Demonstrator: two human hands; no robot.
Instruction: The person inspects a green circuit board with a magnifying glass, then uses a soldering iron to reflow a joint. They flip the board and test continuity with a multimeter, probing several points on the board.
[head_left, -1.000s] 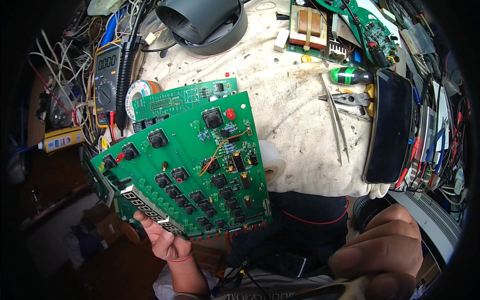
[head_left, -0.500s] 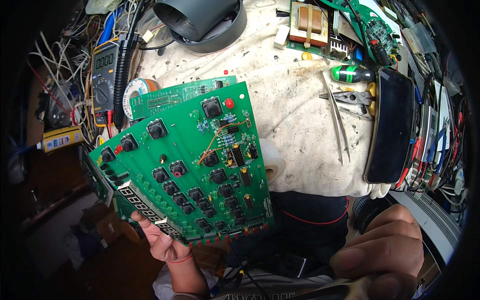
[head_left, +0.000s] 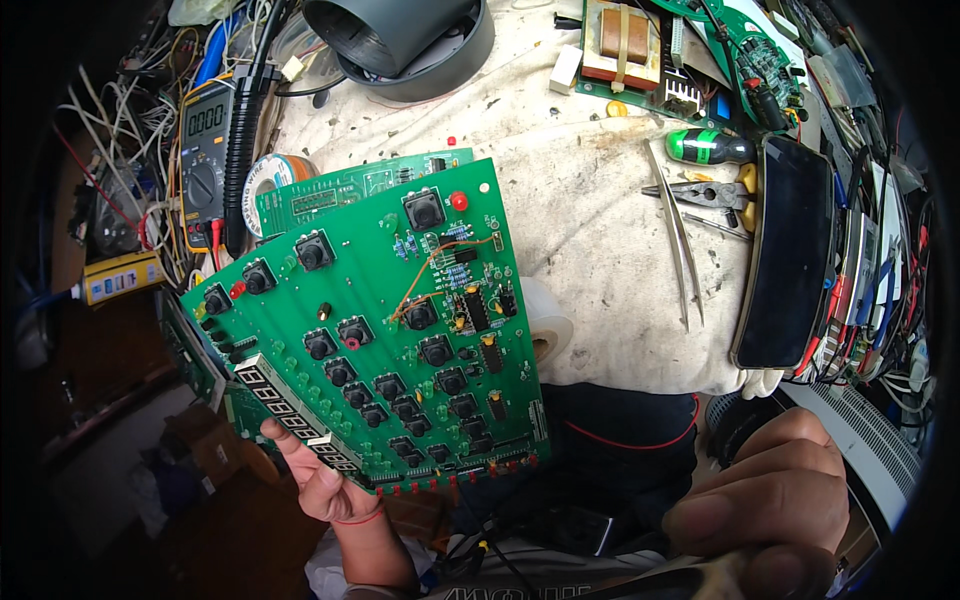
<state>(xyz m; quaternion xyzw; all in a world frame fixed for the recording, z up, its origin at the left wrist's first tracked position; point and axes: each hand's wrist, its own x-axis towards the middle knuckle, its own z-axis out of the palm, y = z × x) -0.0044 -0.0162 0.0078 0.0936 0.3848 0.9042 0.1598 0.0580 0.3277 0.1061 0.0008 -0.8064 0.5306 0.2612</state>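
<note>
My left hand [head_left: 325,487] is closed on the lower left edge of a large green circuit board [head_left: 370,285], which is held up tilted. The board carries several black push buttons, small chips, a row of seven-segment displays [head_left: 285,410], red parts and thin orange jumper wires. Most of the left fingers are hidden behind it. Close to the camera at the lower right, my right hand [head_left: 770,500] is curled shut, away from the board. What its fingers hold, if anything, cannot be made out.
Behind the board lie a second green board [head_left: 340,195] and a wire spool [head_left: 275,180]. A multimeter [head_left: 207,170] and tangled cables stand left. Right on the cloth-covered bench [head_left: 600,230] are tweezers [head_left: 678,235], pliers [head_left: 705,193], a green-black screwdriver [head_left: 710,147] and a phone [head_left: 785,255].
Almost everything stays in place. The view shifts very slightly, and the board in my left hand tilts a little. The right hand keeps its pose.
</note>
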